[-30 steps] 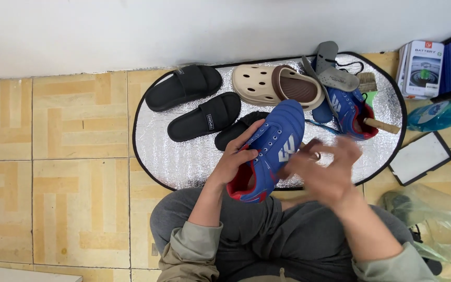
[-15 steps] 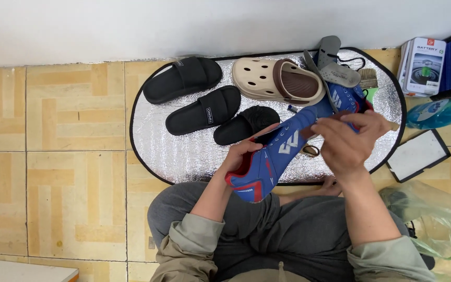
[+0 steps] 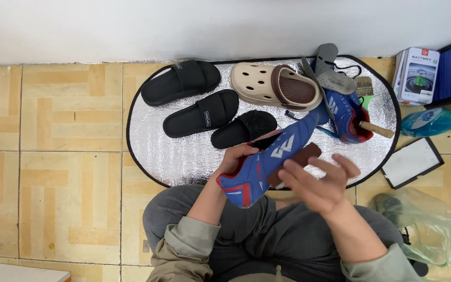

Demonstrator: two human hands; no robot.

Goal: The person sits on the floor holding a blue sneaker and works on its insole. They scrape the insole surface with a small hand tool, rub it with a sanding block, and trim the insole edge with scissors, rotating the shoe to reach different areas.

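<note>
Blue sneaker (image 3: pixel 267 164) in left hand (image 3: pixel 236 159) — right hand (image 3: pixel 322 183) open alongside.

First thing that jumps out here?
The blue shoe with red trim, held over the lap in the left hand, with the right hand beside it. Behind it, a silver oval mat by the wall carries black slides and a beige clog.
</note>
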